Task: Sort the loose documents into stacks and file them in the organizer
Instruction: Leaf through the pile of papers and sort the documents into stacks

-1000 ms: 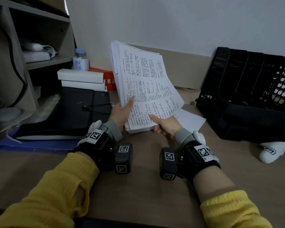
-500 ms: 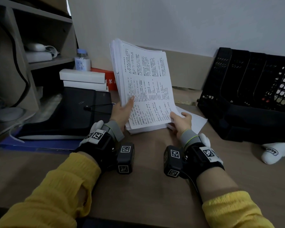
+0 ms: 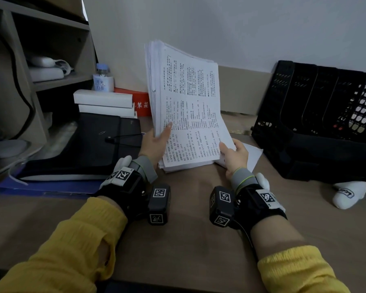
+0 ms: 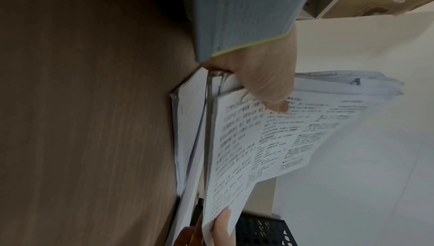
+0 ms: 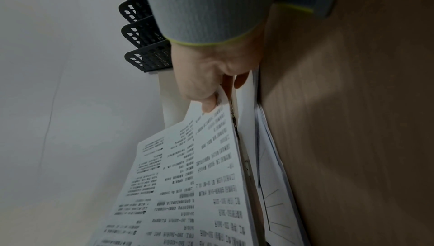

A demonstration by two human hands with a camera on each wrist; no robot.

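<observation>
A thick stack of printed documents (image 3: pixel 186 106) stands tilted back with its bottom edge on the brown table (image 3: pixel 188 240). My left hand (image 3: pixel 156 142) grips its lower left edge, thumb on the front page. My right hand (image 3: pixel 234 152) pinches the lower right corner. The left wrist view shows my left hand (image 4: pixel 265 86) with its thumb on the stack (image 4: pixel 258 138). In the right wrist view my right hand (image 5: pixel 206 86) pinches the stack (image 5: pixel 187 185). A few loose sheets (image 3: pixel 250 154) lie flat under the stack. The black organizer (image 3: pixel 317 123) with several upright slots stands at the right.
A black case (image 3: pixel 93 144) lies on a blue folder (image 3: pixel 51 188) at the left, with white boxes (image 3: pixel 104 102), a red box (image 3: pixel 141 102) and a small bottle (image 3: pixel 103 79) behind it. A shelf unit (image 3: pixel 40 60) stands far left. A white sock-like object (image 3: pixel 349 193) lies right.
My right hand has slid from the middle of the stack's bottom edge to its lower right corner. The stack has swung from leaning right to nearly straight.
</observation>
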